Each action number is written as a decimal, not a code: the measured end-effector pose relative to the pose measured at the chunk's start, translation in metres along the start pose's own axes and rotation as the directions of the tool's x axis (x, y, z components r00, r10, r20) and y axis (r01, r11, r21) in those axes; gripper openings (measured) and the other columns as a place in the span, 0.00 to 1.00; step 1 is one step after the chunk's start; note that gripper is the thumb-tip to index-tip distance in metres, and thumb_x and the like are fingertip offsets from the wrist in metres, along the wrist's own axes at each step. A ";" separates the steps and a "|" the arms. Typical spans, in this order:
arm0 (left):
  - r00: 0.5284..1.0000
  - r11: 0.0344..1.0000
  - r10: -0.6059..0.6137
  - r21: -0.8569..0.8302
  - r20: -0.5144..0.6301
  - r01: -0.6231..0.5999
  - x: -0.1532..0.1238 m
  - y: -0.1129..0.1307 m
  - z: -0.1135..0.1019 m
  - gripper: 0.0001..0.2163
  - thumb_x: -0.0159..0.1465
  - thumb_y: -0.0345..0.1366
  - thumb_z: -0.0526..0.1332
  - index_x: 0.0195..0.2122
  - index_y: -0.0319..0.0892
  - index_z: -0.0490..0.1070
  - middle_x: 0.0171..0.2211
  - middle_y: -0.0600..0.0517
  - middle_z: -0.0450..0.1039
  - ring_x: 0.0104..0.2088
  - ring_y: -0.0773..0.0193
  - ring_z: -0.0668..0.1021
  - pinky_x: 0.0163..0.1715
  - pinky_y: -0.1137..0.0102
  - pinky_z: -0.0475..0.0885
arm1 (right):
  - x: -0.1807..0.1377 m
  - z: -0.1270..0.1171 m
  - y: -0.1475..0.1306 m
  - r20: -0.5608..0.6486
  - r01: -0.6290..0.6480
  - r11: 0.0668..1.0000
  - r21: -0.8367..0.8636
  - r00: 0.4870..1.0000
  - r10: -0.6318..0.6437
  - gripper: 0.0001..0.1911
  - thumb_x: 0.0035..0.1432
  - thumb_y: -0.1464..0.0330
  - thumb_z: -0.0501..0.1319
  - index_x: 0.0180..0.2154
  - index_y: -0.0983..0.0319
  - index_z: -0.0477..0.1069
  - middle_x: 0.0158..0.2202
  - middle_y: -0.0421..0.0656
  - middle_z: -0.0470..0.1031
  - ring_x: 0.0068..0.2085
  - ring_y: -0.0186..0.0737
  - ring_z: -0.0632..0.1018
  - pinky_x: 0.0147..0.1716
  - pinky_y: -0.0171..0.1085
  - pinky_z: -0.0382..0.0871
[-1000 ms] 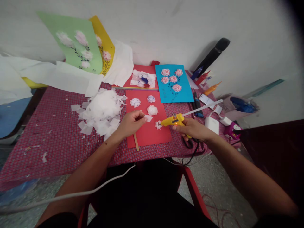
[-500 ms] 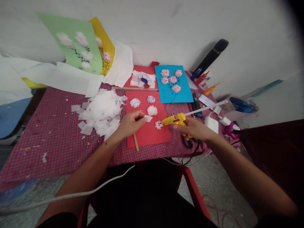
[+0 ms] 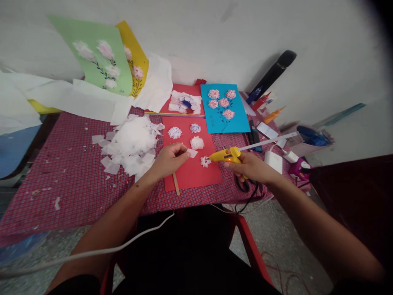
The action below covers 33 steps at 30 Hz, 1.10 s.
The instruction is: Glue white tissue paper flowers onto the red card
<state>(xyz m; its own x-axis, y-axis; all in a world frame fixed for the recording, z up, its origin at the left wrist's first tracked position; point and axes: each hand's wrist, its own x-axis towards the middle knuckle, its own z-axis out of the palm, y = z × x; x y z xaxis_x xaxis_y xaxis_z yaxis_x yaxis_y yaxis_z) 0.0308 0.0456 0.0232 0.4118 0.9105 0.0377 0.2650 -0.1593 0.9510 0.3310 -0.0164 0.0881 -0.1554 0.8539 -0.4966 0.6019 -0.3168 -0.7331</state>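
From the head view, the left hand (image 3: 168, 160) sits low of centre, its grip closed to a tight pinch on a white tissue square (image 3: 192, 153) that sticks out past the fingertips, over a red card sheet (image 3: 196, 177); the right hand (image 3: 252, 167) has its grip wrapped fully round the barrel of a yellow hot glue gun (image 3: 225, 155), nozzle pointing left, just beside a small tissue flower (image 3: 205, 161) on the card; a white glue stick (image 3: 267, 142) runs out of the gun's back; a heap of cut tissue (image 3: 133, 137) lies left of the card on the checked cloth of the desk (image 3: 70, 192); a wooden craft stick (image 3: 176, 184) lies under the left wrist; a firm pinch and a nozzle held clear of the loose tissue look like the cleanest handling here.
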 end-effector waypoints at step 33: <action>1.000 1.000 -0.018 -0.011 0.003 0.018 0.002 -0.004 0.001 0.10 0.65 0.43 0.64 0.33 0.43 0.73 0.29 0.54 0.74 0.31 0.64 0.75 0.33 0.69 0.70 | 0.056 -0.044 0.047 -0.062 -0.155 0.865 0.478 0.976 0.210 0.15 0.43 0.66 0.74 0.29 0.63 0.71 0.20 0.37 0.69 0.19 0.31 0.69 0.15 0.31 0.67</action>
<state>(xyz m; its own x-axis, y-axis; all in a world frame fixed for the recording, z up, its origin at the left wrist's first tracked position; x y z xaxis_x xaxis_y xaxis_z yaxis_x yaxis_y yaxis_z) 0.0309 0.0474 0.0193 0.4097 0.9120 0.0193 0.2632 -0.1384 0.9547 0.3852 0.0352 0.0461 0.0232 0.7925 -0.6094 0.1703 -0.6038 -0.7787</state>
